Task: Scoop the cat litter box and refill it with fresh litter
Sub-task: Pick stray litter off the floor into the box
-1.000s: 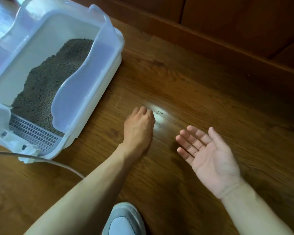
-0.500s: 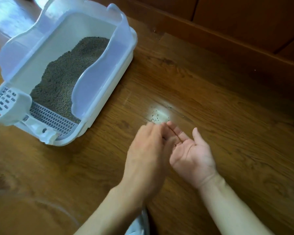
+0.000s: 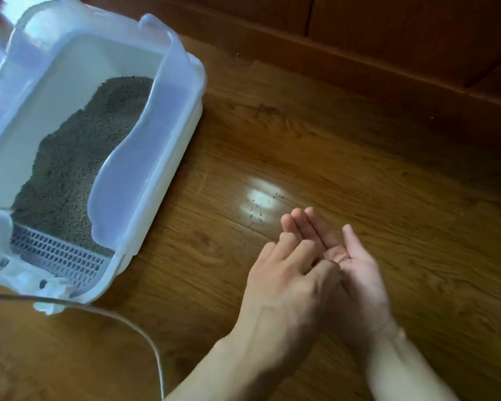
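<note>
litter box (image 3: 185, 82) cut off at left edge, right hand (image 3: 356, 273) palm partly hidden by left hand (image 3: 284, 285)

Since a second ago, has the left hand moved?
Yes. The left hand left the floor beside the spilled grains and came right, onto the right hand.

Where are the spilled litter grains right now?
Head view: spilled litter grains lie on the wooden floor, right of the litter box, just beyond the right hand.
</note>
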### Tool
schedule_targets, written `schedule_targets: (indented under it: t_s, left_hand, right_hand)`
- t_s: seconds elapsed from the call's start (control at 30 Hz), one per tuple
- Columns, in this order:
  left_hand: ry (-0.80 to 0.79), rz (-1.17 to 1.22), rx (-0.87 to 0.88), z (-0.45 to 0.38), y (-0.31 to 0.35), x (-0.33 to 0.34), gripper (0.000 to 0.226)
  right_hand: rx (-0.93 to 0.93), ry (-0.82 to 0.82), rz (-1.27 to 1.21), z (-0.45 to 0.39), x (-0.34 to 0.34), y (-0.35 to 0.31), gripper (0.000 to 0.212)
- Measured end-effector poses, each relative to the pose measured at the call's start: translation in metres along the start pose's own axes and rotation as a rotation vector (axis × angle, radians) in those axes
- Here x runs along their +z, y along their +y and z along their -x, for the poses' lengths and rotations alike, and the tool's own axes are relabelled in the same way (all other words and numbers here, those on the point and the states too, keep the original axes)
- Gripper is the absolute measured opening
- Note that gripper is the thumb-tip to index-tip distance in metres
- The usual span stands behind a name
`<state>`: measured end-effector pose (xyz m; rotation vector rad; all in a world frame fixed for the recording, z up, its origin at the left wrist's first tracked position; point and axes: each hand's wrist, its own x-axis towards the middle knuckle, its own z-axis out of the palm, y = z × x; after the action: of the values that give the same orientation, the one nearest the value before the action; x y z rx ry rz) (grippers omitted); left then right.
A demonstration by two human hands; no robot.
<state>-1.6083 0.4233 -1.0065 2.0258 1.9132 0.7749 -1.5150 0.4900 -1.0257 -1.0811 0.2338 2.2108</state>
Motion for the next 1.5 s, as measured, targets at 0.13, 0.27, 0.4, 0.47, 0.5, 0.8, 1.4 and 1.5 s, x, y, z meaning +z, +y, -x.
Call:
schedule_targets:
  t_s: [0.13, 0.27, 0.4, 0.47, 0.5, 0.8, 1.4, 1.5]
  left_hand:
    - [0.098, 0.227, -0.064, -0.015, -0.02, -0.019, 0.011]
    - [0.18, 0.268, -0.354, -0.026, -0.063, -0.03, 0.011]
    - [0.248, 0.376, -0.676, -0.019, -0.103, -0.023, 0.012]
    - [0.237, 0.395, -0.738, -0.002, -0.103, -0.021, 0.014]
    - [0.201, 0.367, -0.735, 0.008, -0.101, -0.02, 0.014]
    - [-0.241, -0.273, -0.369, 0.067, -0.112, -0.004, 0.052]
    - [-0.042, -0.191, -0.256, 0.048, -0.13, 0.021, 0.016]
    - [-0.062, -0.254, -0.273, 0.046, -0.129, 0.023, 0.017]
  right_hand:
    - [-0.059, -0.045, -0.109, -0.018, 0.006, -0.009, 0.066]
    - [-0.089, -0.202, -0.176, -0.024, -0.011, -0.011, 0.063]
    - [-0.228, -0.192, -0.164, -0.009, -0.029, -0.009, 0.062]
    - [-0.259, -0.159, -0.142, -0.001, -0.033, -0.003, 0.061]
    - [-0.254, -0.139, -0.127, 0.003, -0.035, 0.0, 0.062]
    - [-0.235, -0.115, -0.148, 0.0, -0.022, 0.024, 0.063]
    - [-0.183, -0.109, -0.154, 0.001, -0.029, 0.045, 0.064]
    - [-0.178, -0.115, -0.146, -0.003, -0.025, 0.044, 0.065]
